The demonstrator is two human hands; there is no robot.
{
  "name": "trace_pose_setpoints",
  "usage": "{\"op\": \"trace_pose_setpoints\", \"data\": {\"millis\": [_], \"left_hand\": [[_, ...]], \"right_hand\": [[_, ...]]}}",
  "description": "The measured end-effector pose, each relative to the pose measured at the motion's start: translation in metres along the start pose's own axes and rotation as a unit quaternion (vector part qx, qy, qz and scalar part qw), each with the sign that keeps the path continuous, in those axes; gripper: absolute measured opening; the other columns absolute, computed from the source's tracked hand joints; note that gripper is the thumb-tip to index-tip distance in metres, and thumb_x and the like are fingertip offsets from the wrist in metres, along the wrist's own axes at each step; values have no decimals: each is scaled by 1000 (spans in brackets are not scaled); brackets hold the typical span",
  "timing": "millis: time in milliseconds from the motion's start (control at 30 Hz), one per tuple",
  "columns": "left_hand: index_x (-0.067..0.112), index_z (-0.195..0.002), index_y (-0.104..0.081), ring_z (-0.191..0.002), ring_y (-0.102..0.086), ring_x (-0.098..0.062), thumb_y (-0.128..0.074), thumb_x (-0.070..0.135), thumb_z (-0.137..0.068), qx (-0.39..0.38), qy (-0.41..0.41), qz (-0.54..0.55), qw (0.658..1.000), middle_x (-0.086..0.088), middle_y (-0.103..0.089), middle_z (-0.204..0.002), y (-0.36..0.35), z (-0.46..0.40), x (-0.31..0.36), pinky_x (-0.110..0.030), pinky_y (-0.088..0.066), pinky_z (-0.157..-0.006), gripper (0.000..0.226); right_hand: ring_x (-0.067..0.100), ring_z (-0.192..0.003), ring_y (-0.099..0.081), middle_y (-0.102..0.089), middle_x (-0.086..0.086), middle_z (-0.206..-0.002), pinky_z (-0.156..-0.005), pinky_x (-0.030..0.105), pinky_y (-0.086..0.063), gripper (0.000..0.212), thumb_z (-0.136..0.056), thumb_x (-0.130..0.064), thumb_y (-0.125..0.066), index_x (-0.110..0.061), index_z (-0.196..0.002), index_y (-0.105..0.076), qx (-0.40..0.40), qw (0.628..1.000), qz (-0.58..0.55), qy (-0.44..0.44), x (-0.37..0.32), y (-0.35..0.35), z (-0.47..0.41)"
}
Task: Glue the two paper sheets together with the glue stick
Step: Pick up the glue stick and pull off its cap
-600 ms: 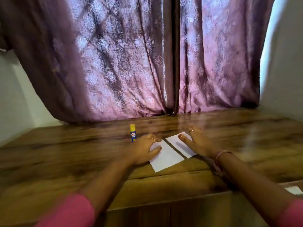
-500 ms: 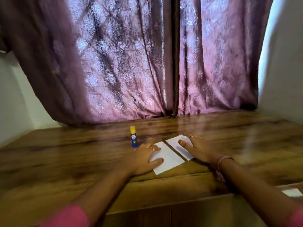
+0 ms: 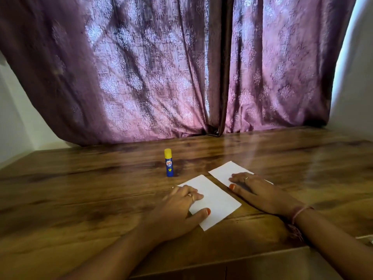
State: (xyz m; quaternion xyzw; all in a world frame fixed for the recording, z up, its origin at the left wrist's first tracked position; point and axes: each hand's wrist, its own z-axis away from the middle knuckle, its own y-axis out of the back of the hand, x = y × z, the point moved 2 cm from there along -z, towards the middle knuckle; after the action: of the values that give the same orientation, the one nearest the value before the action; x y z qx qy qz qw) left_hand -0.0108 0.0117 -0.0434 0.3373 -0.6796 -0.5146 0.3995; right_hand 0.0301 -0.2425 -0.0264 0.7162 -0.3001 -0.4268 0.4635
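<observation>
Two white paper sheets lie side by side on the wooden table (image 3: 80,195), a thin gap between them. My left hand (image 3: 177,207) rests flat on the left edge of the nearer sheet (image 3: 216,201), fingers spread, thumb on the paper. My right hand (image 3: 260,190) lies flat on the farther right sheet (image 3: 228,170) and hides its near half. A blue glue stick (image 3: 168,163) with a yellow cap stands upright behind and left of the sheets, untouched, cap on.
A purple patterned curtain (image 3: 181,67) hangs along the table's far edge. White walls flank both sides. The table's front edge runs just below my forearms. A small white scrap (image 3: 365,237) shows at the right edge.
Both hands slid back toward me along the sheets, uncovering more of each sheet's far end. The sheets and glue stick stayed put; the view tilted a little.
</observation>
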Motion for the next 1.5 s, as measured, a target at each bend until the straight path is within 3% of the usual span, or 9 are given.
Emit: {"op": "trace_pose_setpoints", "data": {"millis": [167, 367, 500, 600, 767, 900, 1167, 1300, 1500], "left_hand": [[32, -124, -54, -114, -36, -4, -35, 73, -80, 147, -4, 82, 986, 13, -45, -126, 30, -7, 5, -30, -34, -96, 63], [12, -112, -57, -103, -49, -22, -62, 30, -83, 425, 23, 153, 892, -6, -48, -111, 95, -45, -43, -32, -41, -91, 34], [22, -106, -58, -90, -57, -6, -66, 20, -86, 435, 80, 404, 801, -2, -61, -107, 94, -66, -87, -15, -45, -82, 23], [17, -112, -55, -100, -57, -8, -60, 15, -90, 393, 117, 537, 737, 1, -61, -108, 62, -65, -111, -23, -44, -95, 23], [20, -118, -56, -93, -66, -8, -63, 12, -87, 255, 115, 600, 749, 6, -69, -108, 44, -62, -123, -22, -53, -75, 33], [16, -108, -61, -101, -65, -13, -75, 6, -76, 138, 81, 487, 858, -2, -68, -110, 29, -70, -112, -23, -51, -84, 35], [17, -98, -68, -84, -68, -9, -78, 12, -74, 190, 61, 460, 865, -7, -72, -100, 34, -73, -95, -20, -53, -74, 26], [23, -98, -72, -84, -65, -24, -84, 25, -66, 200, 31, 448, 871, -10, -73, -98, 39, -73, -72, -43, -54, -79, 34], [27, -95, -66, -76, -67, -11, -86, 36, -55, 196, 20, 425, 883, 6, -73, -85, 37, -75, -54, -25, -56, -66, 45]], "right_hand": [[1, -127, -39, -42, -18, -143, -104, 27, -32, 62, -85, -73, -28, -38, -133, -47, 24, 999, -47, 5, 6, 0, -2], [-7, -108, -48, -51, -23, -126, -83, 10, -32, 59, -86, -74, -27, -39, -127, -53, 49, 994, -92, 23, -2, 4, -16], [7, -98, -56, -60, -16, -109, -79, 18, -41, 63, -86, -69, -29, -27, -122, -58, 23, 994, -93, 44, -22, 10, -43], [4, -104, -55, -59, -14, -118, -89, 17, -41, 50, -91, -55, -38, -25, -127, -55, -34, 988, -124, 85, -40, 20, -69], [-1, -92, -62, -67, -12, -102, -83, 14, -46, 24, -91, -37, -57, -24, -109, -66, -51, 977, -198, 61, -51, 34, -106], [-1, -85, -64, -70, -4, -102, -74, 11, -48, 14, -91, -21, -60, -26, -101, -68, 58, 932, -355, 44, -47, 20, -113], [2, -87, -66, -68, -11, -95, -74, 14, -52, 26, -90, -20, -62, -14, -115, -62, 70, 934, -347, 50, -52, 9, -105], [8, -93, -68, -72, 2, -102, -78, 24, -56, 34, -86, -24, -66, -11, -118, -62, 81, 914, -392, 72, -72, 13, -100], [29, -87, -70, -73, 12, -89, -75, 40, -57, 24, -82, -24, -71, -7, -99, -70, 114, 917, -377, 65, -82, 16, -93]]}}
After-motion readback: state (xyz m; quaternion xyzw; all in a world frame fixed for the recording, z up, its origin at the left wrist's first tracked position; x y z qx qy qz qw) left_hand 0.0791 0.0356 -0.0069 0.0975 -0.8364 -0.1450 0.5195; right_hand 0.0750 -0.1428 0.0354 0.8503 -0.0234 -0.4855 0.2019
